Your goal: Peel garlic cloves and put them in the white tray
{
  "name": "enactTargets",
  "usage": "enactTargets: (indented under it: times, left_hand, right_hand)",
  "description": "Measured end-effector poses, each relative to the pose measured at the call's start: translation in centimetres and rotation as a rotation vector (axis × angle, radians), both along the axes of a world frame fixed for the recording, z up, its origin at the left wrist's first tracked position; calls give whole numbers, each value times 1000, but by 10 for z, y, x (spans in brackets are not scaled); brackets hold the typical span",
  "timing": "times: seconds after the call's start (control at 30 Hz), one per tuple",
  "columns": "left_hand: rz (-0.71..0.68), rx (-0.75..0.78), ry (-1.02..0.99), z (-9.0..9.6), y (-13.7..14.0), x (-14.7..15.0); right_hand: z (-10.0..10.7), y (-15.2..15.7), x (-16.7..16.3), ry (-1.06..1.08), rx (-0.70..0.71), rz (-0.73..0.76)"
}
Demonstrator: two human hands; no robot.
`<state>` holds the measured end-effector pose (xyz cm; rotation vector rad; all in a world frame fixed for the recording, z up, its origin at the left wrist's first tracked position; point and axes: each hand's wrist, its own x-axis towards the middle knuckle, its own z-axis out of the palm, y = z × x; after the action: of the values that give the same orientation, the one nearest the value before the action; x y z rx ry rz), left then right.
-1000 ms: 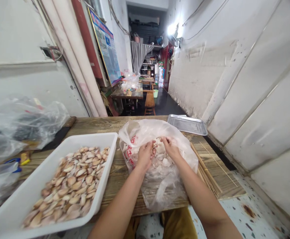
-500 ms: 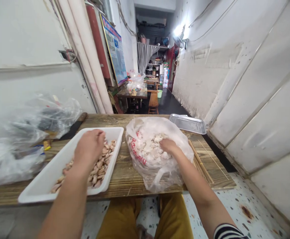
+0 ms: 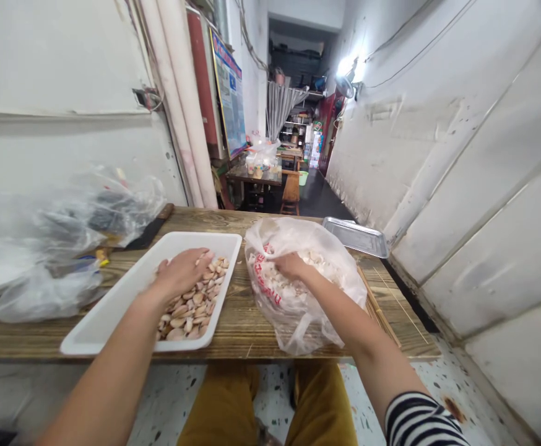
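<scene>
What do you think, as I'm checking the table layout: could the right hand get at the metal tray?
Probably yes, with a stretch: the plastic bag bulges between the right hand and the metal tray, but the tray's right side looks uncovered.

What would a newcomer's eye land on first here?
Probably the white tray of garlic cloves on the wooden table, with the person's left hand over the cloves. Next, the red-printed, translucent plastic bag to its right, holding pale, papery flakes, with the right hand at its opening. Farther off, a bright lamp glares high on the right-hand wall.
</scene>
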<state>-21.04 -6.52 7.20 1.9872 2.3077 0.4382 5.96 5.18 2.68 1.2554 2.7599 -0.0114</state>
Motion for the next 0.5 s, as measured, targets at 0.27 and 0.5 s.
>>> enactTargets:
  times: [0.27,0.5]
  left_hand:
    - [-82,63,3,27,-6,26]
    - [-484,75,-362,17,-23,131]
  right_hand:
    - [-2,19,-10,-7,40,-179]
    - [-8,23,-17,44,-58,-218]
